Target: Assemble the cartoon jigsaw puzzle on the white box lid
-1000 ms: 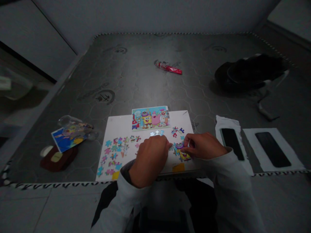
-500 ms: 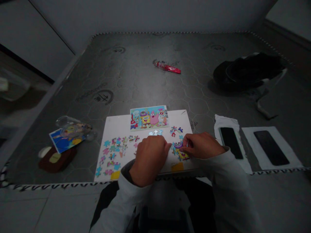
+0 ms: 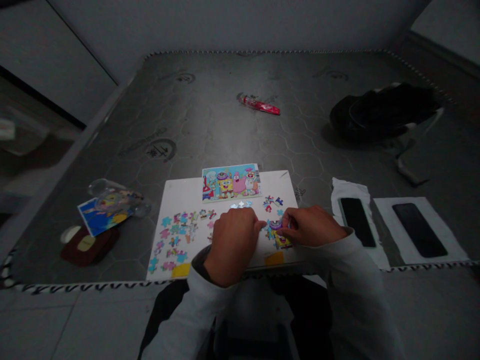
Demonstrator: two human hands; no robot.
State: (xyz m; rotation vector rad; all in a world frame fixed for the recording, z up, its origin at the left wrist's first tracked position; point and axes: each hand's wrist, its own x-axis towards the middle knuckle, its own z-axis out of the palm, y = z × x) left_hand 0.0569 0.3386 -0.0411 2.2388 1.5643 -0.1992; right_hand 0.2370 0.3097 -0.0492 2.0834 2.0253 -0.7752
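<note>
My left hand rests over the middle of a white board, its fingers curled under and hidden, the thumb reaching right toward a joined patch of jigsaw puzzle. At that patch's right side, my right hand is closed in a pinch on a jigsaw puzzle piece, mostly covered by the fingers. The patch shows a purple hat and a yellow cartoon face. Many loose jigsaw pieces lie on the board's left part. A few more pieces sit above the patch. The picture card overlaps the board's far edge.
Left of the board are a clear plastic bag, a blue picture sheet and a brown case. Two phones lie on white paper at right. Farther back are a red object and a black bag.
Both hands keep nearly the same pose over the board. The whole view has shifted slightly, and the pieces show no clear rearrangement.
</note>
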